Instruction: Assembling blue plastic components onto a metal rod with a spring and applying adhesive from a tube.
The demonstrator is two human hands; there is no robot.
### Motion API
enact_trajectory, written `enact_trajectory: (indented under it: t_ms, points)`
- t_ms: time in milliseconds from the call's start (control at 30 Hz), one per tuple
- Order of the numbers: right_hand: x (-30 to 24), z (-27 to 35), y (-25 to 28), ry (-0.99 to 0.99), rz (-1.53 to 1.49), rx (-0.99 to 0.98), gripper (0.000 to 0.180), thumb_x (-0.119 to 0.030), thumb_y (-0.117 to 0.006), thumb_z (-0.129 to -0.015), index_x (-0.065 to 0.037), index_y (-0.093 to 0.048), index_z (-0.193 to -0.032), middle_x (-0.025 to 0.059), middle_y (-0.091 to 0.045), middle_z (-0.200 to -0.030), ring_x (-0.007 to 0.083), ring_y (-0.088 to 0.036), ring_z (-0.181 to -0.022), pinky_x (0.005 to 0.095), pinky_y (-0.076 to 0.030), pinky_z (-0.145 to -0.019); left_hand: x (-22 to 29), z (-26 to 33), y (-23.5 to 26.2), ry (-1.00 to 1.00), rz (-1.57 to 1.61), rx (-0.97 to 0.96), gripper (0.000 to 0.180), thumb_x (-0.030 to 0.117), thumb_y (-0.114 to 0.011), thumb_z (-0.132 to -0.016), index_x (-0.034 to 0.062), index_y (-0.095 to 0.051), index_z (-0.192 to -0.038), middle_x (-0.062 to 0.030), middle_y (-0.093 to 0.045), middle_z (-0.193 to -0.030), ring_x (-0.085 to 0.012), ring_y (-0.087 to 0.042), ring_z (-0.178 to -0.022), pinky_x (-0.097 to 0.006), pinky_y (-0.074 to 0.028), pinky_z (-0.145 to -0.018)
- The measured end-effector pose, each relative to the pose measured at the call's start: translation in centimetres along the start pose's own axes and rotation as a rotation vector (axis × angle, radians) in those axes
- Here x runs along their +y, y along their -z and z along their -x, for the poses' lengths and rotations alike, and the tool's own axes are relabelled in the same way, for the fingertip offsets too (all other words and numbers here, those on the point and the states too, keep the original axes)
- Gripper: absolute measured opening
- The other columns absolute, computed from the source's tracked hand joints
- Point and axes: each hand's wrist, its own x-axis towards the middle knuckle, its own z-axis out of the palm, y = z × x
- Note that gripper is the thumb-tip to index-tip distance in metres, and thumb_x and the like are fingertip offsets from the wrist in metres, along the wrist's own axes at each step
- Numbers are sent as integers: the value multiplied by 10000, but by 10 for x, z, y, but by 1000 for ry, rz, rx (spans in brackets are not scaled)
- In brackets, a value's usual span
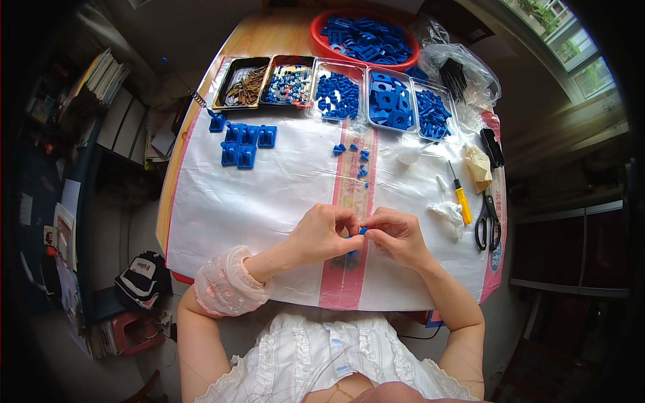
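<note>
One sheet-covered counter [262, 33], a red tub [316, 39] at its far end, five trays [226, 80] in a row. And the left hand [322, 232] and right hand [401, 236] meet, well short of the blue brackets [247, 136], pinching a small blue piece [363, 230] near the front (mostly hidden by the grip!). Looks like fitting work, calling next for a steady press; loose blue bits [364, 155] lie beyond, out of the way.

Bright window [574, 48] and dark reddish cabinet [547, 252], right

Probably a home, though the edges are dim: a curtained window [572, 46], stacked papers [102, 82], 1 backpack [142, 280], 1 red stool [130, 318].
</note>
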Motion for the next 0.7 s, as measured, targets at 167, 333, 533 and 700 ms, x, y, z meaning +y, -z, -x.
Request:
enact_trajectory:
  t_ms: [167,333,533,700]
  points:
    - [-1,0,0,8,-16,-3,137,37,-659,-889,20,-695,-1021,10,-631,-883,35,-561,-679,191,-440,-552,3,0,1,0,-28,-5,143,158,-740,-778,37,-665,-760,29,-569,-608,-24,-449,-544,-220,-334,-486]
    - [1,0,1,30,-15,-5,125,32,-659,-896,19,-692,-1016,11,-631,-880,26,-549,-656,181,-422,-533,0,0,0,-60,-33,4,135,146,-744,-779,34,-670,-773,9,-595,-666,-37,-464,-556,-224,-353,-493]
    - [2,0,2,58,-44,12,110,26,-660,-904,22,-684,-1011,17,-646,-893,18,-549,-639,172,-408,-514,3,-1,-1,-149,-48,41,163,166,-754,-782,21,-692,-824,-55,-620,-678,-116,-541,-585,-255,-428,-549]
    - [3,-1,2,94,-78,32,138,26,-665,-901,27,-683,-1038,23,-654,-892,32,-584,-693,181,-432,-552,-6,-2,1,-16,221,-95,156,150,-710,-889,16,-720,-967,-15,-670,-786,-56,-558,-659,-224,-427,-566]
